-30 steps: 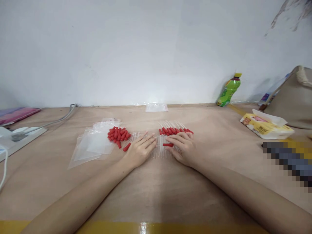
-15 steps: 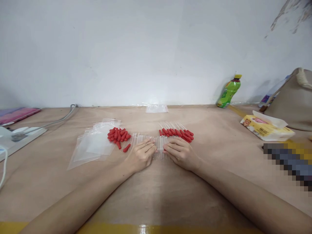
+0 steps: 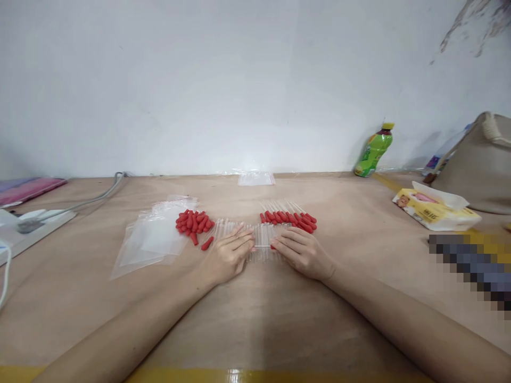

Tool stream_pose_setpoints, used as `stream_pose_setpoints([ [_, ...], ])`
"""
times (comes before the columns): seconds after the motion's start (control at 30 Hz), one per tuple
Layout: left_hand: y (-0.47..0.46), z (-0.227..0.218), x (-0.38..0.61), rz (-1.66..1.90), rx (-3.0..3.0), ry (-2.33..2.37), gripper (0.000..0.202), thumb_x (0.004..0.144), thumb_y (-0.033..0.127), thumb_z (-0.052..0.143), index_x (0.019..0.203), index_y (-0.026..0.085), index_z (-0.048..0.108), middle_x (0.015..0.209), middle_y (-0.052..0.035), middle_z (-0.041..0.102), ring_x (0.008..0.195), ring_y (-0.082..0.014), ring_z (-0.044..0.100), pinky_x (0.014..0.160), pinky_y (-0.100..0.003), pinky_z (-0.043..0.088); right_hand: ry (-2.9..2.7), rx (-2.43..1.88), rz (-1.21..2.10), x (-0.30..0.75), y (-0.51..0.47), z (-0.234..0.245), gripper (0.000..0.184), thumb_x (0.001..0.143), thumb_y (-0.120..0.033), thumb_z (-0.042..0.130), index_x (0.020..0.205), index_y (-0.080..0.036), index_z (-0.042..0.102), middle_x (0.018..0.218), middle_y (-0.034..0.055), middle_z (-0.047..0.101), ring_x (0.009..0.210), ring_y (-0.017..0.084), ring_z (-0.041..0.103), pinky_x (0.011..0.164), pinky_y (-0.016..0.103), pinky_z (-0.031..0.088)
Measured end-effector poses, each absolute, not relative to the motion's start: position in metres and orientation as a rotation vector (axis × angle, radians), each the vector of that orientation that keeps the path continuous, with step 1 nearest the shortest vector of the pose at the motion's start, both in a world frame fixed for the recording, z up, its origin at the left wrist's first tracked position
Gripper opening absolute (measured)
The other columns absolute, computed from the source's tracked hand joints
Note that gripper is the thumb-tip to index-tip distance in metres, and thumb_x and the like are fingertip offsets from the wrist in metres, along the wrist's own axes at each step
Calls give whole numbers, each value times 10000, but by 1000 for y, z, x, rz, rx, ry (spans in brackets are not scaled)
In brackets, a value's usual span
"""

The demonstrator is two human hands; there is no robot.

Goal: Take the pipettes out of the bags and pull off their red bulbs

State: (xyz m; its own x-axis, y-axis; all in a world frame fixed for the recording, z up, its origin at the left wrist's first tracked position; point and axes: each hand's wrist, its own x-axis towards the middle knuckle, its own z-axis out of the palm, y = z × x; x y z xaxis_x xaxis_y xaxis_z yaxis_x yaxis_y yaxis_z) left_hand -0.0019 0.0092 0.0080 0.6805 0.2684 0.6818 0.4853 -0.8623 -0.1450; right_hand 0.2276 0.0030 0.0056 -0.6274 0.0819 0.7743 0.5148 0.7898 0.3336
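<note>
My left hand is closed, its fingertips pinching one end of a thin glass dropper tube that lies crosswise. At the tube's other end my right hand is closed round a red rubber bulb, mostly hidden by the fingers. Beneath both hands lies a row of clear glass tubes. A pile of loose red bulbs sits beyond my left hand, with a single red bulb near the knuckles. Just beyond my right hand, several droppers with red bulbs lie side by side.
Clear plastic bags lie left of the pile; another bag is by the wall. To the right are a green bottle, a yellow tissue pack, a beige bag and a pixelated dark object. A power strip sits left.
My right hand has shifted slightly right, away from my left hand. More of the crosswise tube shows between them. The left hand stays nearly in place.
</note>
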Motion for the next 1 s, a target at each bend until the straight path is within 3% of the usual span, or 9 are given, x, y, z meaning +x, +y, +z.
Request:
stream_pose_setpoints([
  [0.13, 22, 8, -28, -1099, -2455, -763, 176, 820, 77, 456, 899, 141, 600, 996, -77, 659, 1007, -187, 591, 936, -419, 456, -2083, -636, -598, 256, 12, 4, 147, 812, -116, 519, 865, -170, 646, 822, 41, 695, 771, 153, 604, 720, 310, 462],
  [0.23, 31, 10, -42, -1134, -2355, -983, 141, 836, 158, 501, 916, 163, 618, 920, -57, 656, 867, -166, 616, 786, -342, 519, -1904, -931, -530, 276, 24, 2, 122, 779, -214, 596, 883, -210, 661, 803, 25, 697, 704, 149, 594, 693, 314, 438],
  [0.37, 33, 10, -42, -1122, -2356, -1050, 160, 852, 220, 500, 948, 175, 619, 798, -37, 600, 713, -124, 573, 624, -248, 504, -1772, -1075, -246, 287, 38, -2, 166, 818, -269, 529, 875, -202, 669, 824, 44, 665, 725, 143, 590, 677, 282, 462],
  [0.63, 27, 8, -33, -1026, -2421, -999, 165, 860, 151, 436, 877, 173, 599, 741, -19, 545, 642, -98, 541, 593, -211, 470, -1503, -1449, 136, 307, 57, -12, 321, 721, -310, 528, 968, -131, 628, 714, 41, 606, 548, 121, 514, 546, 270, 442],
  [0.83, 23, 10, -21, -995, -2544, -998, 166, 829, 155, 443, 819, 143, 609, 823, -58, 582, 723, -129, 579, 645, -243, 501, -1420, -1520, 376, 310, 59, -12, 274, 673, -336, 571, 838, -129, 641, 671, 48, 630, 575, 134, 544, 555, 264, 434],
  [1.0, 18, 13, -20, -951, -2649, -1076, 187, 820, 261, 494, 871, 150, 636, 880, -72, 592, 777, -152, 585, 707, -279, 510, -1452, -1475, 458, 313, 61, -14, 288, 661, -384, 595, 796, -133, 637, 682, 56, 643, 571, 134, 550, 541, 256, 439],
])
